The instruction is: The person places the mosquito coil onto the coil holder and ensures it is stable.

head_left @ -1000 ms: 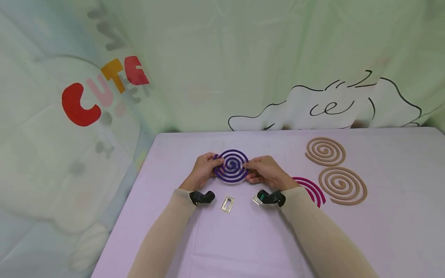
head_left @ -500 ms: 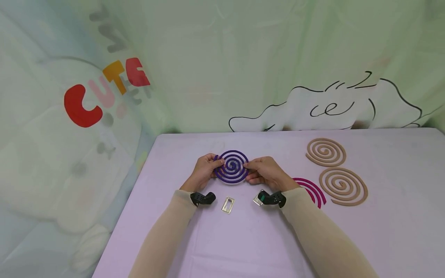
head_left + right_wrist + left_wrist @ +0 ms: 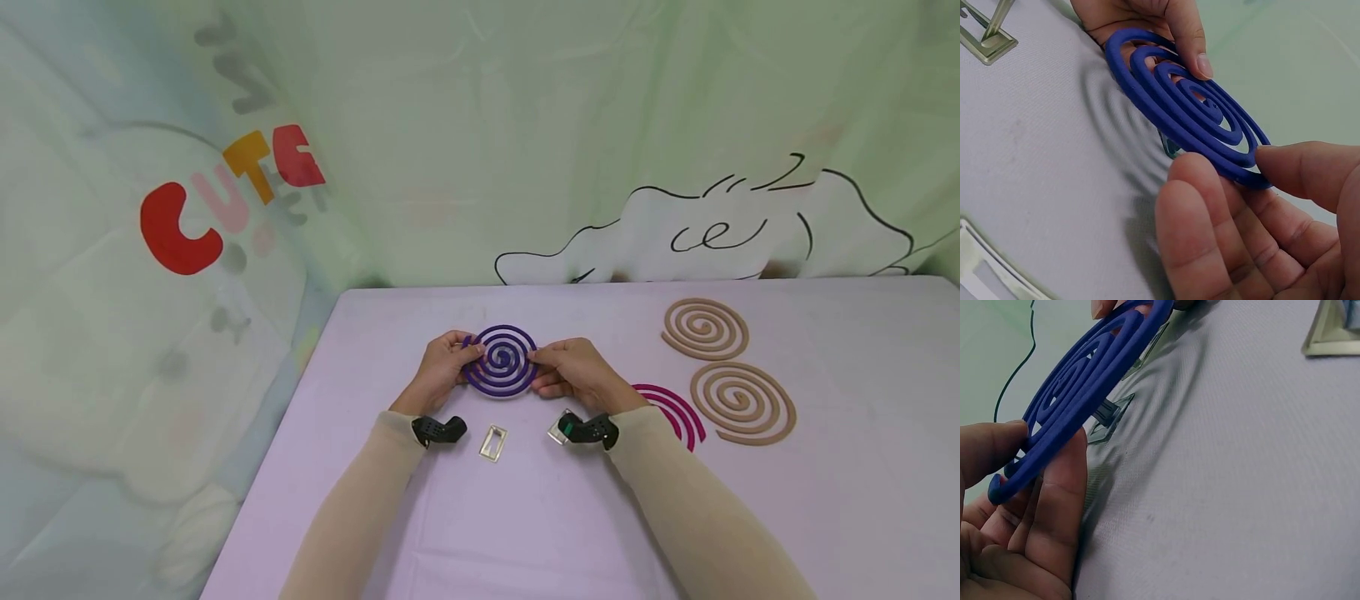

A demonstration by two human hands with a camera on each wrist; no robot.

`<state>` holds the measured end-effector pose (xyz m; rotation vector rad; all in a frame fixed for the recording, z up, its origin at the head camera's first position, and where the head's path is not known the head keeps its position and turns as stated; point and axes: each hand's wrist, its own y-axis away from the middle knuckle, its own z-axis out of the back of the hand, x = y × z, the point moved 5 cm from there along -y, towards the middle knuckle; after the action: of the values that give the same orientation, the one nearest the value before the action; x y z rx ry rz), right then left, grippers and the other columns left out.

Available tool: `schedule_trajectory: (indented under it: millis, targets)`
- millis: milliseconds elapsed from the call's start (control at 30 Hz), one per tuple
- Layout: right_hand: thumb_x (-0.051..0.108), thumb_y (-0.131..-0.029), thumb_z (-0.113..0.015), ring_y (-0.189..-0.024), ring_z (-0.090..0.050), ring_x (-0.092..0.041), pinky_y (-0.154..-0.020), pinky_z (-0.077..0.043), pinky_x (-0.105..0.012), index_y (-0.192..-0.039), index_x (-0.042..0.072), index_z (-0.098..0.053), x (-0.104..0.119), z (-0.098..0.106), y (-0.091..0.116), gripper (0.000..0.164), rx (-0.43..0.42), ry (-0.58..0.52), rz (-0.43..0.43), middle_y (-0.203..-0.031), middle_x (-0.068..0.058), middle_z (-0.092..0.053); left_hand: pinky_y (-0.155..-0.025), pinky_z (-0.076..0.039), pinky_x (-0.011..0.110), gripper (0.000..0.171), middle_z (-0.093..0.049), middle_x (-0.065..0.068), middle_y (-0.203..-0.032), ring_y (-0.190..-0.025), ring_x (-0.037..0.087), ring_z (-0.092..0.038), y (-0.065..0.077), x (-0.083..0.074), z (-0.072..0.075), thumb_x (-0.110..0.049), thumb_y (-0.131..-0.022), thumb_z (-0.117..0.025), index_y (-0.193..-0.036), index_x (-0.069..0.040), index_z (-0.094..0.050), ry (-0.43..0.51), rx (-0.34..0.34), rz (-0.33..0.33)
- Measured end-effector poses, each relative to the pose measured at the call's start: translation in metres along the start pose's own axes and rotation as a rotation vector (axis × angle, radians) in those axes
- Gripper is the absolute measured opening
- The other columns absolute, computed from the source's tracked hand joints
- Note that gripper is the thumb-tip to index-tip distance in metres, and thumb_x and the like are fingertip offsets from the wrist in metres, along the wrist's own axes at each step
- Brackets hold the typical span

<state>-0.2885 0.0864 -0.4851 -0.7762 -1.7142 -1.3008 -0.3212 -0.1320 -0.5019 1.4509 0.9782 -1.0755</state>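
Note:
Both hands hold up a dark blue-purple mosquito coil (image 3: 501,393), one at either side. My left hand (image 3: 441,368) pinches its left rim, thumb on top and fingers beneath. From the right, my right hand (image 3: 573,367) pinches the opposite rim in the same manner. The wrist views show the coil (image 3: 1063,422) tilted above the cloth, throwing a spiral shadow. Below it, a small metal coil stand (image 3: 1107,422) with an upright tab shows in the left wrist view; in the right wrist view the coil (image 3: 1154,109) mostly hides it.
Two flat metal stands (image 3: 492,443) (image 3: 558,428) lie in front of the hands, the second partly behind the right wrist camera. A magenta coil (image 3: 675,412) is partly covered by the right forearm. Two tan coils (image 3: 705,329) (image 3: 742,402) lie farther right. A printed curtain (image 3: 450,167) hangs behind the table.
The hands and the coil keep their place and grip. The whole head view has shifted very slightly; nothing has been taken or let go.

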Motion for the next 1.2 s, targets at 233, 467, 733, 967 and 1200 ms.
schedule_trajectory:
  millis: [233,467,733,967,1200]
  targets:
    - [0.013,-0.103,-0.064,-0.064,-0.069,-0.01,-0.063,-0.061,-0.025,-0.125,-0.009,-0.059,0.0003,0.0,0.0014,0.032,0.008,-0.008,0.012,-0.077,-0.006,-0.07,-0.06,-0.056,0.023,0.027,-0.073,0.002,-0.091,-0.072,0.011,-0.067,0.0017,0.0008,0.0001,-0.003,-0.099,-0.068,-0.125,-0.001,-0.061,-0.003,-0.013,-0.006]
    - [0.013,-0.104,-0.063,-0.065,-0.069,-0.01,-0.063,-0.061,-0.024,-0.127,-0.009,-0.058,-0.0002,0.0009,0.0026,0.032,0.0,0.01,0.01,-0.078,-0.006,-0.07,-0.059,-0.056,0.023,0.031,-0.073,0.003,-0.091,-0.071,0.011,-0.067,0.0022,0.001,0.0,0.0,-0.099,-0.067,-0.128,0.0,-0.06,0.007,-0.008,-0.013]
    - [0.013,-0.104,-0.063,-0.065,-0.067,-0.011,-0.063,-0.061,-0.024,-0.128,-0.007,-0.059,-0.0011,0.002,0.0024,0.032,-0.028,0.029,0.006,-0.079,-0.006,-0.07,-0.056,-0.051,0.021,0.031,-0.073,0.002,-0.092,-0.07,0.011,-0.066,0.0012,-0.0016,0.0005,-0.001,-0.098,-0.069,-0.128,-0.001,-0.061,-0.016,-0.01,0.001]
    - [0.013,-0.104,-0.063,-0.065,-0.068,-0.012,-0.064,-0.061,-0.025,-0.132,-0.008,-0.057,-0.0007,0.0008,0.0004,0.036,-0.043,0.049,-0.002,-0.081,-0.008,-0.07,-0.064,-0.059,0.024,0.035,-0.069,0.005,-0.094,-0.075,0.012,-0.068,0.0026,-0.0034,0.006,0.0,-0.097,-0.07,-0.13,0.001,-0.06,-0.052,-0.037,-0.005]
    - [0.014,-0.104,-0.063,-0.067,-0.068,-0.013,-0.065,-0.062,-0.026,-0.127,-0.007,-0.06,-0.0001,0.0027,0.0018,0.031,-0.055,0.075,-0.001,-0.084,-0.008,-0.069,-0.067,-0.06,0.025,0.037,-0.068,0.004,-0.095,-0.077,0.012,-0.069,0.0047,-0.0059,0.0087,-0.001,-0.097,-0.071,-0.132,0.002,-0.059,-0.069,-0.036,-0.001]
